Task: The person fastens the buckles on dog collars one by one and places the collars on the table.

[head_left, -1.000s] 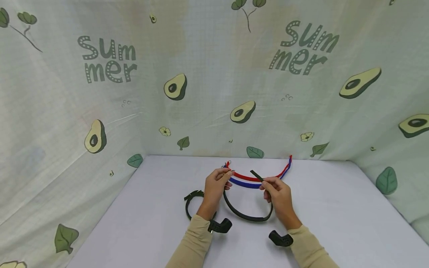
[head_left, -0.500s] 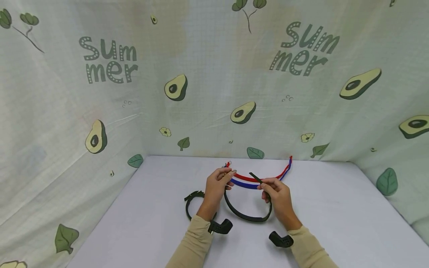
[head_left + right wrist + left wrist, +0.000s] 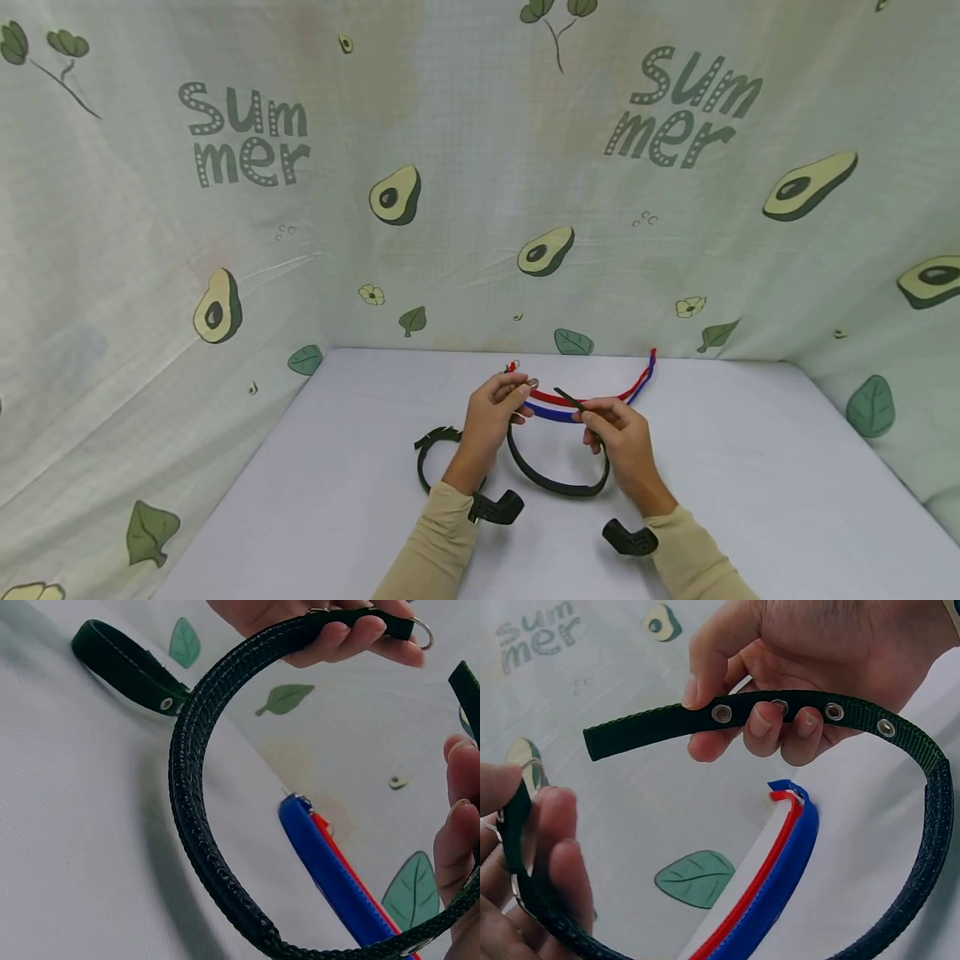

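With my left hand (image 3: pixel 491 417) I'm pinching the strap (image 3: pixel 189 772) at its ringed end, with my right hand (image 3: pixel 618 433) at its eyelet end; it's curving above the tabletop (image 3: pixel 750 467), a red band (image 3: pixel 547 398) and a blue band (image 3: pixel 551 413) lying toward the far edge.

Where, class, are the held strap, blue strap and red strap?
Held strap (image 3: pixel 187 765), right wrist view: thick middle.
Blue strap (image 3: pixel 332 880), right wrist view: broad face.
Red strap (image 3: pixel 748 892), left wrist view: visible middle.
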Action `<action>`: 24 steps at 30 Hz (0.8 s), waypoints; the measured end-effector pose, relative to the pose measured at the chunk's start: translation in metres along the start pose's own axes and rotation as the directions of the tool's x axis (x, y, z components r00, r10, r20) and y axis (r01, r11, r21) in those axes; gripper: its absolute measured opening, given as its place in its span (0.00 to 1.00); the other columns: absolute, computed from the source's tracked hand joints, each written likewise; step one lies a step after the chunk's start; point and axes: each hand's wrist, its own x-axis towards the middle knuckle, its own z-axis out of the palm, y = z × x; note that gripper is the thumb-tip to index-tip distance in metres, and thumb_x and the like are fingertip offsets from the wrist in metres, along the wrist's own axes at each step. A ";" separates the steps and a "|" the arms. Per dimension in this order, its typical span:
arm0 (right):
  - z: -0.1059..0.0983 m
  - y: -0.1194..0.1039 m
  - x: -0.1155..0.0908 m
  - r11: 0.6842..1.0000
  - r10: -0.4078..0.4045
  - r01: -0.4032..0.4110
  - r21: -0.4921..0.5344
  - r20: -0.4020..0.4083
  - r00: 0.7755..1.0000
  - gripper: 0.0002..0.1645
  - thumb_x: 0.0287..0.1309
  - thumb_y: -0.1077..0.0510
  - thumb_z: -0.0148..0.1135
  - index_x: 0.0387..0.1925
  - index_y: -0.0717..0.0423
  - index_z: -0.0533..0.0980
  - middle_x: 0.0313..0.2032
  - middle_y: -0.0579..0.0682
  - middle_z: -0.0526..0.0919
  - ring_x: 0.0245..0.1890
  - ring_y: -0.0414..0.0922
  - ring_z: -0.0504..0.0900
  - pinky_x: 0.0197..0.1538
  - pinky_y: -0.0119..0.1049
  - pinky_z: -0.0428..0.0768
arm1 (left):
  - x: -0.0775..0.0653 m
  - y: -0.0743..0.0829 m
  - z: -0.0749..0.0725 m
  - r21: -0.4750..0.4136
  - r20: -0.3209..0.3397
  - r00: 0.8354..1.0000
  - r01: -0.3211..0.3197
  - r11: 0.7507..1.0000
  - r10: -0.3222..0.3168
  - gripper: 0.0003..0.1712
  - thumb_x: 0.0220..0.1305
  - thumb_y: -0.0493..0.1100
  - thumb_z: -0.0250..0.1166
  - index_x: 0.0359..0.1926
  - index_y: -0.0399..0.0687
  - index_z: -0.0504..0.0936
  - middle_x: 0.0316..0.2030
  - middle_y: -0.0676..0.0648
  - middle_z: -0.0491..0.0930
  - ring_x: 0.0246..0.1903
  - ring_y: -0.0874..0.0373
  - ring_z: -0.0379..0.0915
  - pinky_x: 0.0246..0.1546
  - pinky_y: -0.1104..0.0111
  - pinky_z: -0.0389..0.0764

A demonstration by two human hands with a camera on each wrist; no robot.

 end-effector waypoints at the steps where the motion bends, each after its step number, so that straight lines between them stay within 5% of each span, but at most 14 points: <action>1: 0.001 -0.001 0.000 1.000 -0.001 0.001 0.002 0.003 1.000 0.10 0.69 0.65 0.59 0.46 0.70 0.76 0.39 0.72 0.82 0.24 0.44 0.78 0.26 0.32 0.79 | 0.000 0.000 0.000 0.015 0.006 1.000 0.000 1.000 0.000 0.17 0.72 0.45 0.64 0.56 0.41 0.80 0.48 0.44 0.85 0.33 0.56 0.81 0.37 0.68 0.81; 15: 0.006 -0.012 -0.003 0.996 -0.058 0.060 -0.067 0.032 0.998 0.10 0.68 0.62 0.62 0.46 0.66 0.78 0.38 0.69 0.82 0.27 0.47 0.80 0.29 0.37 0.82 | -0.005 0.006 0.008 0.105 0.090 0.996 -0.024 0.994 0.014 0.17 0.73 0.46 0.61 0.57 0.43 0.81 0.48 0.44 0.85 0.33 0.55 0.83 0.38 0.66 0.81; 24: 0.009 -0.017 -0.005 0.991 -0.107 0.110 -0.083 0.038 0.994 0.09 0.66 0.64 0.64 0.45 0.64 0.80 0.31 0.58 0.83 0.26 0.52 0.80 0.27 0.36 0.81 | -0.007 0.007 0.008 0.123 0.149 0.988 -0.044 0.991 0.026 0.18 0.72 0.46 0.63 0.57 0.43 0.81 0.46 0.43 0.85 0.35 0.54 0.83 0.40 0.64 0.81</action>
